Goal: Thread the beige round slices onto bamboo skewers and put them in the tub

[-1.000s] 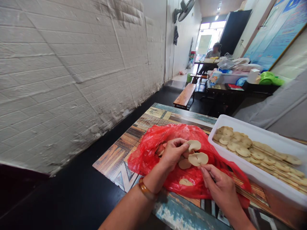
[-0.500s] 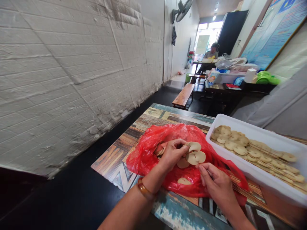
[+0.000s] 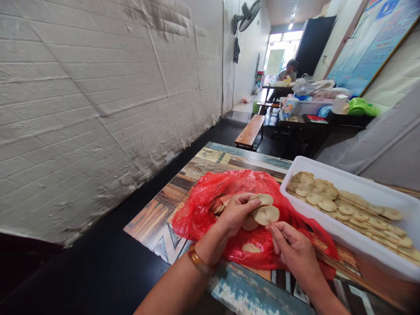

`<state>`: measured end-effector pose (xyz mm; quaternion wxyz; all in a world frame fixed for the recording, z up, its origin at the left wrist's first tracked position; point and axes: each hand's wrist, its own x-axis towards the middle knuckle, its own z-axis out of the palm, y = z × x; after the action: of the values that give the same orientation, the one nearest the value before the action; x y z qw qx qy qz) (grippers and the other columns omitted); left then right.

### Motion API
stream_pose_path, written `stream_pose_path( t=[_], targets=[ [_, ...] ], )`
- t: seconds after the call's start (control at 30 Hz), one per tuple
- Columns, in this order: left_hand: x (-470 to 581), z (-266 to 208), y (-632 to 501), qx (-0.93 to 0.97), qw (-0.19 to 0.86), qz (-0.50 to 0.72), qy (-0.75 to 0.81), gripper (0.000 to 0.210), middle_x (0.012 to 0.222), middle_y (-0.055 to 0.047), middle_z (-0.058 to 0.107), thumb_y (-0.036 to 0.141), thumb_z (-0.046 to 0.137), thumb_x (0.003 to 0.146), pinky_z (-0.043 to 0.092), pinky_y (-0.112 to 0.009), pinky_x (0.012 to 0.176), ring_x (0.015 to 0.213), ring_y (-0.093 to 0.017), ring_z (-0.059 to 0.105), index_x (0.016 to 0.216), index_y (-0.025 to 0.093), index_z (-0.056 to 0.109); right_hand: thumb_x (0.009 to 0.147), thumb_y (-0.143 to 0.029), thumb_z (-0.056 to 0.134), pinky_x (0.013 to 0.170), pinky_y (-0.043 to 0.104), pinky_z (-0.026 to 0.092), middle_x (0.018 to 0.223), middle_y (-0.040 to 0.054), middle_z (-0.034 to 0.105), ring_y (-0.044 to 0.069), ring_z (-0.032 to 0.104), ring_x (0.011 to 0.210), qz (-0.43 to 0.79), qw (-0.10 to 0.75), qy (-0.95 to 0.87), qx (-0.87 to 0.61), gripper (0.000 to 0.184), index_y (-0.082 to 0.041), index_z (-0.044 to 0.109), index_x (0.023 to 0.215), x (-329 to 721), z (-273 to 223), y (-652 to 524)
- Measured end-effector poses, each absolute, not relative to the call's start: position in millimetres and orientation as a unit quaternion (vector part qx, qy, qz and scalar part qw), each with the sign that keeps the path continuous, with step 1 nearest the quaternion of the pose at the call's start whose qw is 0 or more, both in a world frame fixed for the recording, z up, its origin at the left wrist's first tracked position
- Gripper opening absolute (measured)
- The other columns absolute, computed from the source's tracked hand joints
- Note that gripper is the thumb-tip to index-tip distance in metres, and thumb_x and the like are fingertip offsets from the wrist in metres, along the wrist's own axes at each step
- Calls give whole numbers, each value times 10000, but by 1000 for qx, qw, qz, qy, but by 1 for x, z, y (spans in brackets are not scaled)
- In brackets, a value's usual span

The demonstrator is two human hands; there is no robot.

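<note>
My left hand [image 3: 238,212] pinches a round, flat, pale slice [image 3: 264,199] between thumb and fingers, above an open red plastic bag [image 3: 200,201]. Just below it, a second pale slice [image 3: 266,215] with a short slit in its middle overlaps the first. My right hand [image 3: 290,243] is closed at that slice's lower edge, its fingertips pinched on what looks like a thin skewer, mostly hidden by the fingers. Inside the bag more slices show, one loose slice [image 3: 251,248] lying near the front. A brown bangle [image 3: 198,261] circles my left wrist.
To the right stands a white plastic tub [image 3: 348,175] holding rows of skewered slices [image 3: 357,214]. Thin wooden sticks [image 3: 341,264] lie between bag and tub on the patterned table [image 3: 154,218]. Beyond are a bench [image 3: 251,130], a loaded table and a seated person [image 3: 288,74].
Both hands and the slices keep nearly the same positions. The whole view has shifted very slightly.
</note>
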<state>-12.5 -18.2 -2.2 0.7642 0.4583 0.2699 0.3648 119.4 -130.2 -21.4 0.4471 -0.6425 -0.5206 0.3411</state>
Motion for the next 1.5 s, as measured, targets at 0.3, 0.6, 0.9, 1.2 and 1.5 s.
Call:
stream_pose_path(
  t=[0.3,0.6,0.9,1.2,1.5],
  targets=[
    [-12,1,-15,366,790,411,269,335,737,-46,655,376,755,649,441,-216,619,631,-103,561,838,104,705,897,-479,425,512,227,383,507,-59,469,116,473,466,296,410,-557,-659,345,-199,596,790,120,-24,-131],
    [-11,-6,-18,372,777,427,275,335,812,-41,657,289,780,624,474,-249,630,651,-123,593,893,127,663,896,-486,417,510,227,372,483,-64,456,119,469,456,282,401,-557,-670,355,-201,589,773,118,-24,-130],
    [-10,-5,-16,370,773,432,282,335,781,-31,644,301,787,608,434,-214,588,609,-93,559,867,124,671,895,-481,428,507,224,373,485,-64,454,110,456,452,287,409,-551,-668,347,-203,585,759,118,-24,-130],
    [-9,9,-20,296,789,466,268,213,761,-47,674,302,751,653,460,-226,691,708,-134,586,750,123,690,893,-494,434,436,214,331,483,-64,447,101,419,424,341,437,-513,-655,345,-198,570,778,121,-27,-130],
    [-7,3,-21,323,817,402,257,373,818,-68,691,249,807,575,479,-238,683,677,-134,626,896,98,692,889,-492,438,422,215,325,491,-72,441,99,413,414,356,434,-511,-651,352,-174,588,911,118,-26,-129]
  ],
)
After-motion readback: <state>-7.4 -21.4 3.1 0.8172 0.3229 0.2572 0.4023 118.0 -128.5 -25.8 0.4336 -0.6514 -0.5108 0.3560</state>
